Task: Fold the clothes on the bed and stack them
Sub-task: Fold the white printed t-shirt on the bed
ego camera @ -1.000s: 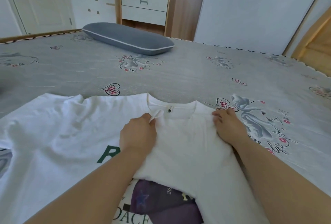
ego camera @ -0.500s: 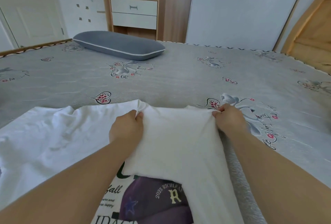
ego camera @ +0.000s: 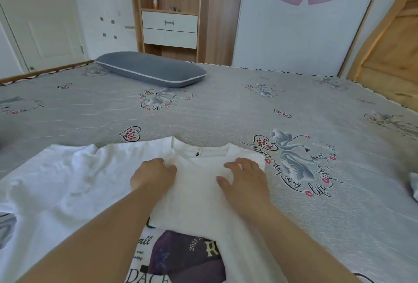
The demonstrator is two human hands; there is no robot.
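Lying spread on the bed (ego camera: 226,110), in the head view, a white T-shirt (ego camera: 67,187) has its right side folded inward over the printed front, collar toward the far end. The left hand (ego camera: 153,176) rests at the folded panel's left edge near the collar, fingers curled down; whether it pinches cloth or only presses I cannot tell. The right hand (ego camera: 244,176) lies flat on the panel, fingers spread, gripping nothing. The cloth looks light, soft and limp, likely to wrinkle or slide unless pinned. Shoulder seam and hem seem the best places to take hold for the next fold.
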